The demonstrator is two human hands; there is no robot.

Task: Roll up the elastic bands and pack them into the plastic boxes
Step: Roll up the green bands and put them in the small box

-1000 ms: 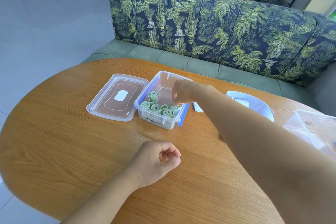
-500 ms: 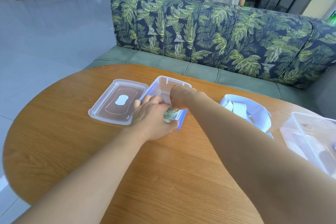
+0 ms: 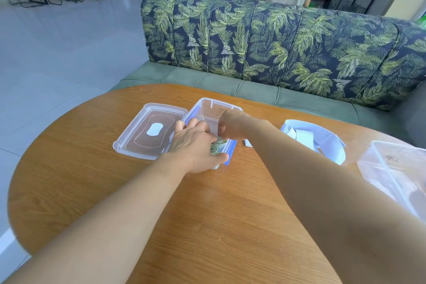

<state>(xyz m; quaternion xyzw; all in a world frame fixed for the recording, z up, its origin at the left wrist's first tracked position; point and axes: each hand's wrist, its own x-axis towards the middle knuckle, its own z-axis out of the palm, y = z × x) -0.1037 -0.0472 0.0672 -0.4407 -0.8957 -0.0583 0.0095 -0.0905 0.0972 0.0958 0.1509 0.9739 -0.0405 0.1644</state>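
Box [image 3: 214, 108] holds rolled green bands [image 3: 216, 147], left hand [image 3: 196, 143] over them; lid [image 3: 138, 138] beside.

Bright, even daylight fills the scene, strongest at the upper left, where the pale tiled floor [image 3: 57, 48] washes out to a bluish-white sheen, and a mild sheen lies on the wooden table [image 3: 76, 168] and the clear lid [image 3: 147, 145]. Shadows are faint and soft-edged, only thin dark bands beneath the left forearm [image 3: 115, 214] and right forearm [image 3: 322, 191]. The centre around the open plastic box [image 3: 212, 110] is sharp, while the wide-angle lens bows the sofa [image 3: 276, 41] back and table rim, stretches and softens both forearms, and blurs the second clear box [image 3: 396, 168] at the right edge.
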